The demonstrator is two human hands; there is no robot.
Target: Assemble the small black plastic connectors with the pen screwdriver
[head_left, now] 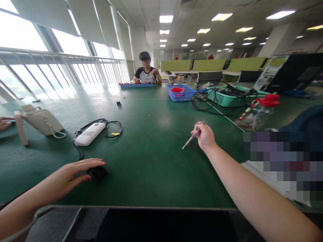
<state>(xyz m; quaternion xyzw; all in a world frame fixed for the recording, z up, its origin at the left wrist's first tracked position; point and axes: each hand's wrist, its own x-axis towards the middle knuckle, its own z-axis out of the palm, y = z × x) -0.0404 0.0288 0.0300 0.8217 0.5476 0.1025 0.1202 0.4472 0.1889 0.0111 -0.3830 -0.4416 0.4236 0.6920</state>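
Note:
My right hand (205,136) is closed round a slim clear-handled screwdriver (189,140); its tip points down-left above the green table (151,141). My left hand (75,171) lies nearly flat, fingers together, resting on a small black object (98,173) near the table's front edge. Part of that object is hidden under my fingers. A white rectangular device (89,133) with a black cable (112,126) lies just beyond my left hand.
A beige desk phone (41,119) and a white tube (20,127) stand at the left. A blue basket (180,92), a teal basket with cables (227,95) and a clear jar with a red lid (257,114) sit farther back. A person (145,72) sits at the far end.

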